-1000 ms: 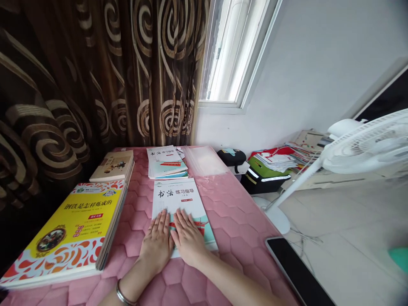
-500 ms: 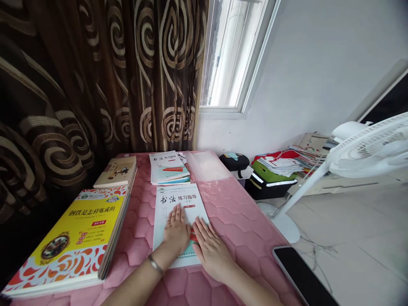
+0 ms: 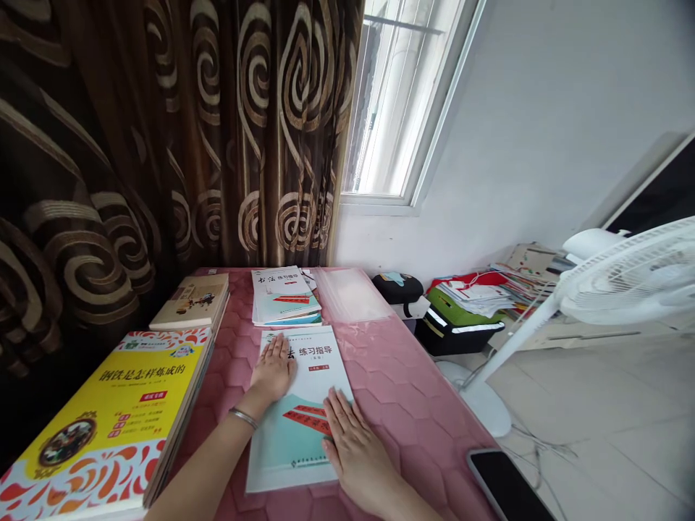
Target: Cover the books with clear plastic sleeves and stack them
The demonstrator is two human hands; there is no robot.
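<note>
A white and pale-green calligraphy workbook (image 3: 296,449) lies flat on the pink quilted table cover (image 3: 402,376). My left hand (image 3: 273,369) rests open on its upper left part, fingers flat, hiding some of the title. On the right edge of the cover lies my right hand (image 3: 355,438), also open with fingers stretched out. Just beyond the workbook sits a small stack of similar workbooks (image 3: 285,297). To their right is a pile of clear plastic book covers (image 3: 352,293).
At left stands a stack of books with a yellow top cover (image 3: 124,405), and a beige book (image 3: 190,300) lies behind it. A phone (image 3: 507,485) lies at the table's right edge. A white fan (image 3: 481,405) and a filled black box (image 3: 459,333) stand beyond.
My left hand has slid left and up across the workbook cover, uncovering the red picture. My right hand stays near the right edge. The view has tilted slightly.
</note>
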